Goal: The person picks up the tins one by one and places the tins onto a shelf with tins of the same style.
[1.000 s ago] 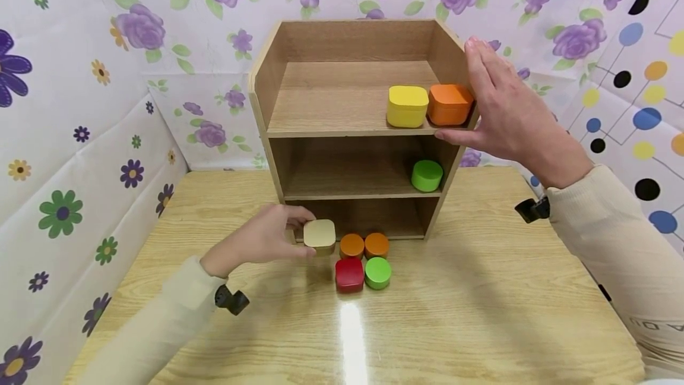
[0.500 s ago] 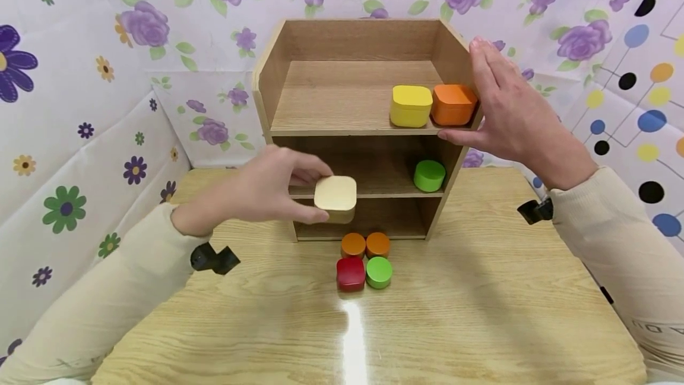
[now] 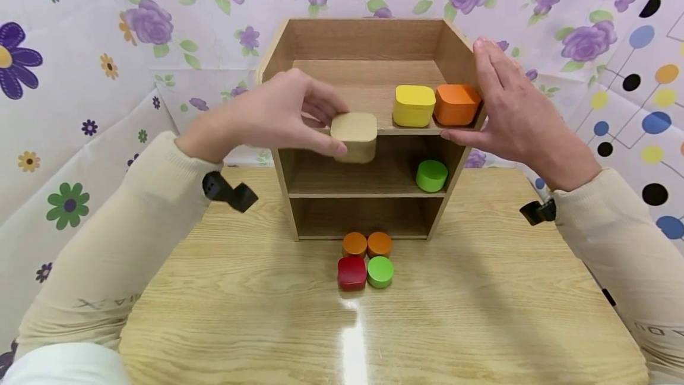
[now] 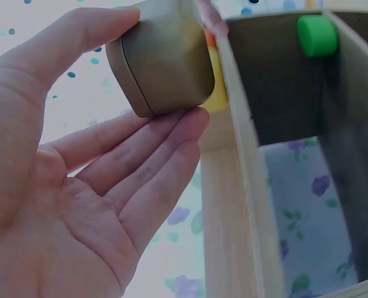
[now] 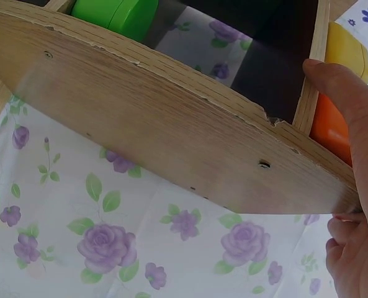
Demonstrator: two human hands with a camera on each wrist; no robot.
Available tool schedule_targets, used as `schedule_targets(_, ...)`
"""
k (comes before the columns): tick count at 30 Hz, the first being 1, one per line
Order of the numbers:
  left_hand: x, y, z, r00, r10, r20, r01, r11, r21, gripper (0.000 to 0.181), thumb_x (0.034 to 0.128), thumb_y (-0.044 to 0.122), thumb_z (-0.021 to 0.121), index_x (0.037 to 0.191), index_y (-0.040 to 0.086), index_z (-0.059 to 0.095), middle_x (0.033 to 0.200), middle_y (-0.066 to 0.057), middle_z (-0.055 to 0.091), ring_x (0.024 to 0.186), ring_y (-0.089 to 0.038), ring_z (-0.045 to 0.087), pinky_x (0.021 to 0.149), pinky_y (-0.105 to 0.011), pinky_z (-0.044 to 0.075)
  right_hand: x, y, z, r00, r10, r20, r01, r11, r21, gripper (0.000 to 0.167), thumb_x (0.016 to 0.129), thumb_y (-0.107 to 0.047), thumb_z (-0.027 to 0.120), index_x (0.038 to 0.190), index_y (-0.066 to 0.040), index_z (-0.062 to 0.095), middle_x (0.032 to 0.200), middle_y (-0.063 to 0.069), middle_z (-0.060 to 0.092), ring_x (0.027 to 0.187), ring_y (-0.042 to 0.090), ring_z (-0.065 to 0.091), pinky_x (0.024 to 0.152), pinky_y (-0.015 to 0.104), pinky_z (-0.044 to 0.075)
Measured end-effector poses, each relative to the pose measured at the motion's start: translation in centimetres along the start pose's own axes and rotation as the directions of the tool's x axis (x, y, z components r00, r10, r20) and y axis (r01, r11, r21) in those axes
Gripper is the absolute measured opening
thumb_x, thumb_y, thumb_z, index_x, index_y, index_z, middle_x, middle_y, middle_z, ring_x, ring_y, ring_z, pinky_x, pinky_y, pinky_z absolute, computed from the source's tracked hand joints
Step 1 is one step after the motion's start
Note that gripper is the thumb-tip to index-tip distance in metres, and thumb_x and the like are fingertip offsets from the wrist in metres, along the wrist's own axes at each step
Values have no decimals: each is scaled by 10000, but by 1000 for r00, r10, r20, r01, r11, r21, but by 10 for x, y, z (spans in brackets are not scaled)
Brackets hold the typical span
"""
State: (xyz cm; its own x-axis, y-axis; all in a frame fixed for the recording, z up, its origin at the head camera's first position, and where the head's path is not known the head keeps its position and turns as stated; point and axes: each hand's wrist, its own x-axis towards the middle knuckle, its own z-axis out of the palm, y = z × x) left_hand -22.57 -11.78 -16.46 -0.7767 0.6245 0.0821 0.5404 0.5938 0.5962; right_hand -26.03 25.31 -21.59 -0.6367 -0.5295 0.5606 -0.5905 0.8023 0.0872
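Note:
My left hand (image 3: 283, 111) pinches a beige rounded-square box (image 3: 355, 138) between thumb and fingers, in front of the top board of a small wooden shelf (image 3: 366, 196). In the left wrist view the box (image 4: 165, 62) shows a lid seam, held off the palm. My right hand (image 3: 515, 109) grips the shelf's right side panel (image 5: 171, 130), its thumb on the front edge of the top board and its fingers round the outer side. Beside it on the top board stand a yellow box (image 3: 414, 106) and an orange box (image 3: 457, 104), both rounded-square.
A green round box (image 3: 431, 176) stands at the right of the middle compartment. On the table (image 3: 267, 314), before the shelf, are two orange round boxes (image 3: 355, 245), a red rounded-square box (image 3: 352, 273) and a light green round box (image 3: 380, 271). Flowered cloth (image 3: 203, 34) hangs behind.
My left hand has lifted the beige box from beside the table group up to the top board's front edge, moving slightly right. My right hand has kept its place on the shelf.

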Motion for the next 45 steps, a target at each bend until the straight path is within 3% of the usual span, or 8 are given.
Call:
schedule_targets(6, 18, 1, -18, 1000, -28, -7, 28, 999, 31, 496, 855, 268, 877, 1282, 73, 716, 1176, -84, 778, 1095, -165, 728, 1058, -330, 564, 1, 0, 0, 1000, -1, 0, 1, 1000, 3, 1337, 743, -449, 951, 1674, 18, 113, 1722, 292, 218, 1594, 475, 266, 1314, 560, 216)
schedule_targets(12, 29, 2, -25, 999, -49, 19, 49, 999, 5, 472, 849, 302, 884, 1250, 110, 723, 1161, -45, 786, 1090, -119, 732, 1053, -298, 550, 0, 0, 0, 1000, 2, 6, -2, 1000, 2, 1340, 740, -442, 956, 1675, 13, 110, 1723, 289, 217, 1594, 473, 267, 1314, 558, 218)
schedule_targets(24, 49, -5, -27, 994, -104, 39, 104, 995, 6, 487, 860, 325, 872, 1266, 114, 706, 1189, -43, 769, 1110, -114, 719, 1063, -284, 511, 0, 0, 0, 1000, 2, 7, -2, 1000, -5, 1341, 740, -435, 958, 1673, 19, 108, 1721, 295, 219, 1591, 479, 270, 1312, 560, 218)
schedule_targets(29, 56, -9, -23, 994, -104, 36, 103, 994, 23, 532, 863, 306, 861, 1313, 82, 686, 1228, -63, 751, 1143, -118, 697, 1066, -274, 513, 0, 0, -1, 1000, 6, 15, -6, 1000, -10, 1343, 747, -444, 952, 1676, 15, 98, 1726, 289, 208, 1594, 478, 262, 1313, 563, 214)
schedule_targets(45, 66, -13, -16, 995, -89, 52, 87, 995, 42, 448, 882, 300, 847, 1251, 90, 701, 1180, -30, 750, 1118, -100, 675, 1019, -251, 510, 0, 2, 1, 1000, -9, -5, 9, 1000, 1, 1332, 736, -426, 963, 1669, 22, 124, 1714, 296, 239, 1584, 481, 283, 1304, 570, 235)
